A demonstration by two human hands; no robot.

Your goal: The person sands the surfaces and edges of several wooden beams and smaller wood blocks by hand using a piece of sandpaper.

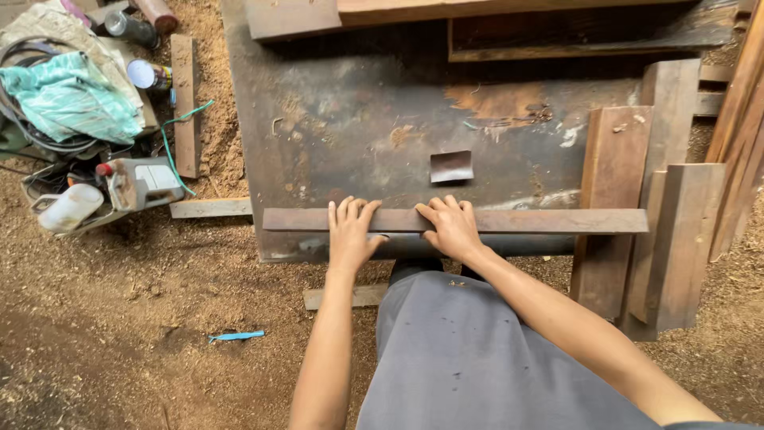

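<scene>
Both hands lie flat on a long narrow wooden strip (pixel 454 220) that runs along the near edge of the dark bench (pixel 358 119). The left hand (pixel 351 232) presses down with fingers spread and straight, its grip apart, palm on the wood. The right hand (pixel 450 227) sits just beside it, fingers a little curled over the far edge of the strip, resting on it rather than clamped around it.

The strip's left end stops near the bench's left corner; its right end reaches past the bench onto a stack of boards (pixel 637 199) leaning there, so that side is crowded. Behind the strip the bench top is mostly open, with only a small square of sandpaper (pixel 451 166) lying just beyond the right hand. Farther back, planks (pixel 477 12) line the rear edge.

To the left, on the sawdust floor (pixel 119 318), a short batten (pixel 185 103) lies beside the bench, and past it sit a pile of clutter: a teal cloth (pixel 68 95), coiled cables, spray cans (pixel 147 76) and a white plastic jug (pixel 68 207). A blue scrap (pixel 236 336) lies on the floor well apart.
</scene>
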